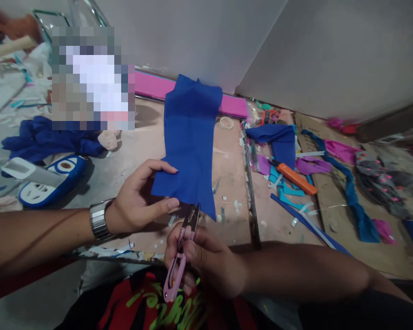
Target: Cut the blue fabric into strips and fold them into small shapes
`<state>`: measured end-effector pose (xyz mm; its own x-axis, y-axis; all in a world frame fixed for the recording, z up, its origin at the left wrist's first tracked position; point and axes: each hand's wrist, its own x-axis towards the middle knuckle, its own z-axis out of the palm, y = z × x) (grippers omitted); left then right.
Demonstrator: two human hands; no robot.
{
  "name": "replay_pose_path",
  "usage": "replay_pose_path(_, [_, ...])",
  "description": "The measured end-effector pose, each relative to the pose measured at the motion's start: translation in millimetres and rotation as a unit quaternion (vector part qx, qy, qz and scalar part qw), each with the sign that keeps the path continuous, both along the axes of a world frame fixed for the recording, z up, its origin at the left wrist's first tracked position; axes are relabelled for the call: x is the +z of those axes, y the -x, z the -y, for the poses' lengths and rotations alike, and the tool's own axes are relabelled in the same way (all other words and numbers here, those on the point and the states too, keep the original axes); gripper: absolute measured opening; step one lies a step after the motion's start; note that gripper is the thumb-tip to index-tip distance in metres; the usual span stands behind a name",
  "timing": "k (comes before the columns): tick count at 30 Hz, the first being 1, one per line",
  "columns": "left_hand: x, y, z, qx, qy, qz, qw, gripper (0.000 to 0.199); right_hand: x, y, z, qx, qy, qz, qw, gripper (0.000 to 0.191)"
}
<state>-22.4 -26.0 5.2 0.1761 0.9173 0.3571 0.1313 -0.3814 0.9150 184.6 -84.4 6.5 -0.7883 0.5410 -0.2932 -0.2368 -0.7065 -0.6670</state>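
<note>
My right hand [209, 263] is closed around a pair of pink-handled snips [175, 275], their blades pointing away from me and the tips meeting the lower edge of a blue cloth [192, 133]. I cannot tell whether they bite into it. The cloth stretches out in front of me over the worktable [230, 160], its far end lying across a long pink bar [151, 83] by the wall.

My left hand [134, 197] is at the cloth's near left corner, thumb and forefinger spread apart: the forefinger lies on top, the thumb at the lower edge. My other fingers are hidden, so I cannot tell how firmly they grip. I wear a metal band [100, 220] on that wrist.

The only writing I can pick out is the lime-green lettering [153, 300] on my red and black shirt [112, 305], looping and partly covered by my right hand; I cannot make out the whole word. I find no readable label on the blue-and-white case [51, 183] to my left, near a crumpled blue heap [48, 137]. To my right, an orange-handled cutter [296, 178] lies among scraps, just beside a folded blue piece [282, 144], with a teal strip [354, 197] farther over.
</note>
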Motion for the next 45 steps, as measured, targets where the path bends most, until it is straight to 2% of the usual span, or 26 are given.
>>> replay_pose_path(3, [-0.6, 1, -1, -0.020, 0.004, 0.006, 1.000, 0.046, 3.5, -2, -2, -0.012, -0.011, 0.000, 1.000, 0.048])
replay_pose_path(9, [0.0, -1, 0, -0.058, 0.015, 0.028, 0.998, 0.048, 10.0, -7, -6, -0.035, -0.078, 0.032, 0.996, 0.046])
replay_pose_path(14, [0.7, 0, 3, -0.037, 0.046, 0.025, 0.998, 0.049, 8.5, -6, -4, -0.061, -0.025, 0.044, 0.997, 0.046])
replay_pose_path(22, [-1.2, 0, 4, -0.049, 0.062, 0.042, 0.996, 0.050, 10.1, -7, 1, -0.024, 0.030, 0.013, 0.999, 0.049])
replay_pose_path(29, [-0.1, -2, 4, -0.081, 0.075, 0.073, 0.991, 0.049, 15.1, -8, 3, -0.024, 0.026, -0.013, 0.999, 0.043])
replay_pose_path(38, [1.5, -3, 3, -0.046, 0.074, 0.063, 0.994, 0.047, 12.8, -7, 7, -0.039, 0.038, -0.011, 0.998, 0.042])
replay_pose_path(45, [1.0, -1, 2, -0.041, 0.081, 0.043, 0.995, 0.049, 16.6, -7, 4, -0.037, 0.041, -0.006, 0.998, 0.045])
